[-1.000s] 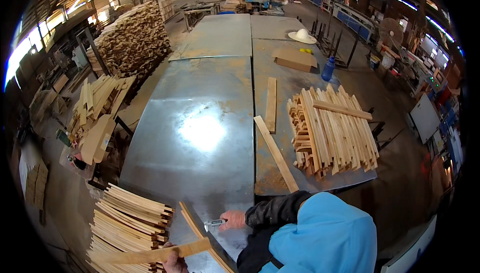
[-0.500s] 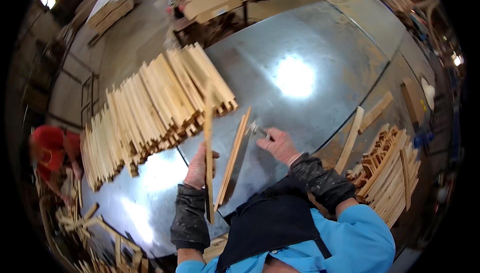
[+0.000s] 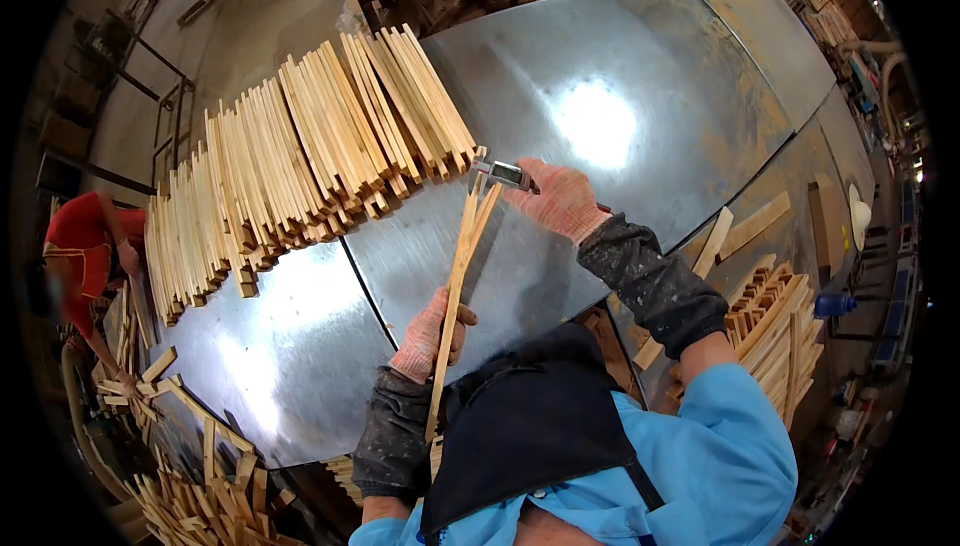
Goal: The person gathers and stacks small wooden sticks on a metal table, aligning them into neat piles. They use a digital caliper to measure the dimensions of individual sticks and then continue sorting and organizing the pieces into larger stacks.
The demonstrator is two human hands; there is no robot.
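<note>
My left hand (image 3: pixel 428 336), in a pinkish knit glove, is closed around a long thin wooden strip (image 3: pixel 448 346) that slants up and away from me. My right hand (image 3: pixel 556 202), gloved alike, grips a digital caliper (image 3: pixel 506 176) with a small display. The caliper's jaws are at the far end of the held strip; whether they touch the wood I cannot tell. A second wooden strip (image 3: pixel 486 212) crosses beside the held one, its lower part hidden behind it. To the left lies a wide row of stacked wooden strips (image 3: pixel 310 136).
The metal table (image 3: pixel 690 76) stretches ahead, with sawdust at its far right. Stacked short strips (image 3: pixel 780 336) and loose boards (image 3: pixel 755 226) lie to the right. At the far left a co-worker in red (image 3: pixel 80 236) reaches toward scattered offcuts (image 3: pixel 210 496).
My right hand has brought the caliper up to the far end of the strip. My left hand has moved slightly right, tilting its strip rightward. The whole view has shifted.
</note>
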